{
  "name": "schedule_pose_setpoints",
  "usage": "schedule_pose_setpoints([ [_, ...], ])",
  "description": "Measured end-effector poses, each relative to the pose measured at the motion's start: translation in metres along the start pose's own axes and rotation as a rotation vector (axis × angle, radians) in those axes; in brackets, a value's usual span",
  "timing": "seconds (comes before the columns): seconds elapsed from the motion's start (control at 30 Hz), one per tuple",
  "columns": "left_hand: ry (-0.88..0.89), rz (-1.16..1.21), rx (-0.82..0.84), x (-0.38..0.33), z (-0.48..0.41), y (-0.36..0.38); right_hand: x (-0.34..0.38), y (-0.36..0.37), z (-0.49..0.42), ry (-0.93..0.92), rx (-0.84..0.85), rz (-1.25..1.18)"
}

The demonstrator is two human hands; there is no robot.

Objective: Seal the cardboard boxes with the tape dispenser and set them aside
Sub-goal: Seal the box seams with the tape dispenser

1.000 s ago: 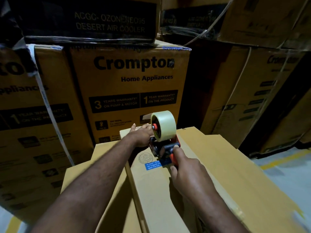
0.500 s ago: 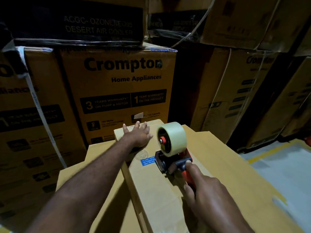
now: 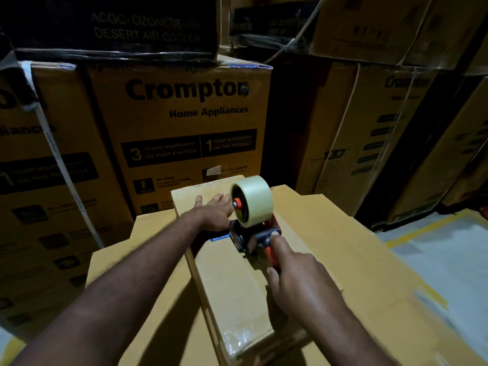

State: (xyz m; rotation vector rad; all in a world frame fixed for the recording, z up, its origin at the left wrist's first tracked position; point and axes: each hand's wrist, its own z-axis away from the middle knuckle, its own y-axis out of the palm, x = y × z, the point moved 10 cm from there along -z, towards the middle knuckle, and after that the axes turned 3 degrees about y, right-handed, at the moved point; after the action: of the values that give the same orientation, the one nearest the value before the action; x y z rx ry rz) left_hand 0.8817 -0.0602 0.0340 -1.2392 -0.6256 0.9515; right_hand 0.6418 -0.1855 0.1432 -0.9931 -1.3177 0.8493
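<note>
Left forearm [image 3: 132, 273] reaches forward, nearly straight. Left hand [image 3: 214, 213] is palm down and flat, fingers straight, slightly spread. Right forearm [image 3: 343, 326] comes in from lower right. Right hand [image 3: 295, 277] has its fingers curled round the tape dispenser [image 3: 248, 235] handle, one finger stretched forward on top. Hands close together.

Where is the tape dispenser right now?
Mid-frame in the head view, the tape dispenser sits on the narrow cardboard box, gripped by the right hand, beside the left hand lying flat on it.

Single head-worn view, facing forward-down, close over box top [image 3: 232, 281].
</note>
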Motion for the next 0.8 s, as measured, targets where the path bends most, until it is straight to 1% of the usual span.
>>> schedule_pose_setpoints([
  [0.07, -0.017, -0.030, -0.007, -0.001, 0.002, -0.001, -0.002, 0.001, 0.004, -0.016, 0.000, -0.013],
  [0.2, -0.024, 0.006, -0.033, -0.010, 0.010, -0.006, -0.020, -0.007, 0.028, -0.010, 0.005, -0.025],
  [0.33, -0.155, 0.054, -0.023, -0.009, 0.023, -0.010, -0.042, -0.016, 0.071, -0.005, 0.056, -0.048],
  [0.4, -0.206, 0.086, -0.081, -0.022, 0.037, -0.016, -0.049, -0.019, 0.084, 0.004, 0.063, -0.062],
  [0.5, -0.152, 0.113, -0.212, -0.067, 0.063, -0.020, -0.055, -0.026, 0.089, 0.006, 0.041, -0.111],
  [0.57, -0.077, 0.095, -0.181, -0.096, 0.074, -0.003, -0.059, -0.027, 0.087, 0.011, 0.039, -0.117],
  [0.63, -0.037, 0.034, -0.130, -0.104, 0.077, 0.013, -0.060, -0.023, 0.086, 0.013, 0.043, -0.101],
  [0.73, -0.090, 0.059, -0.073, -0.098, 0.077, 0.012, -0.060, -0.017, 0.088, 0.009, 0.052, -0.092],
  [0.8, -0.108, 0.071, -0.064, -0.101, 0.077, 0.010, -0.061, -0.016, 0.089, 0.009, 0.056, -0.098],
])
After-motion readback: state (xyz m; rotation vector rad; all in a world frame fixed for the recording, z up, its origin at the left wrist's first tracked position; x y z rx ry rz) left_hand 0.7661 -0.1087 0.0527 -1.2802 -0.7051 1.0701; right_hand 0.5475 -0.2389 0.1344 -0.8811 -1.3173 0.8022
